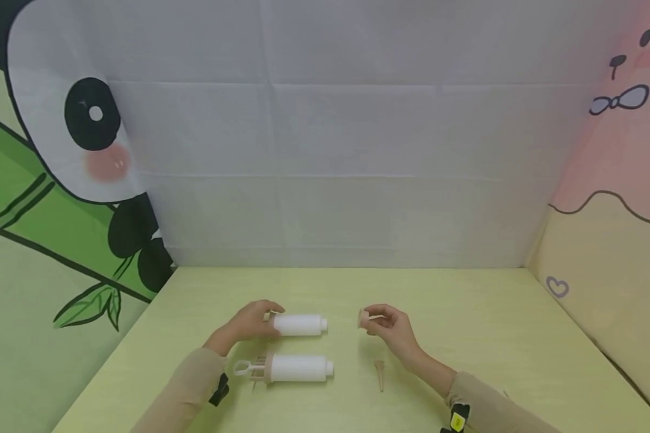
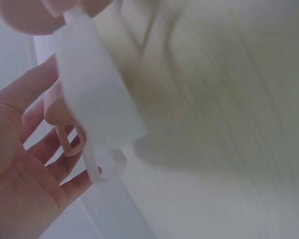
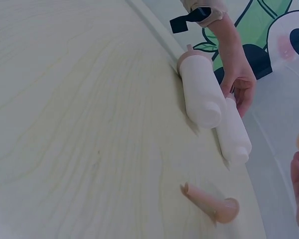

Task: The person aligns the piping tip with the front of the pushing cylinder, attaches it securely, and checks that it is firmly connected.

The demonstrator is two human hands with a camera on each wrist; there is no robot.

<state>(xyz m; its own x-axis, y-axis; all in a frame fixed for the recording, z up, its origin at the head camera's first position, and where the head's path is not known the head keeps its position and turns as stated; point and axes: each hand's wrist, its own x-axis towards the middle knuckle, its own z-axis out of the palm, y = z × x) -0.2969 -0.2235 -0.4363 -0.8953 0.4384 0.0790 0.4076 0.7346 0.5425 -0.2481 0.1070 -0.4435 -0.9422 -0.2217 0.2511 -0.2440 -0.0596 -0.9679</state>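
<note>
Two white icing syringes with beige collars lie side by side. My left hand point(image 1: 253, 321) grips the collar end of the far icing syringe point(image 1: 299, 325), thumb on the near side and fingers beyond. The near icing syringe point(image 1: 300, 368) rests untouched, its white looped plunger handle point(image 2: 108, 164) large in the left wrist view. Just above the table, my right hand point(image 1: 396, 332) pinches a small round beige cap point(image 1: 363, 319) between thumb and fingertips. Below that hand lies a beige tapered nozzle point(image 3: 212, 203) with a flared end. The right wrist view cuts off most of my right hand.
The pale wood-grain table point(image 1: 455, 313) ends at a hanging white cloth point(image 1: 352, 180) behind. Printed cartoon cloths stand on the left and right sides. A small thin scrap point(image 1: 507, 394) shows beside the right sleeve.
</note>
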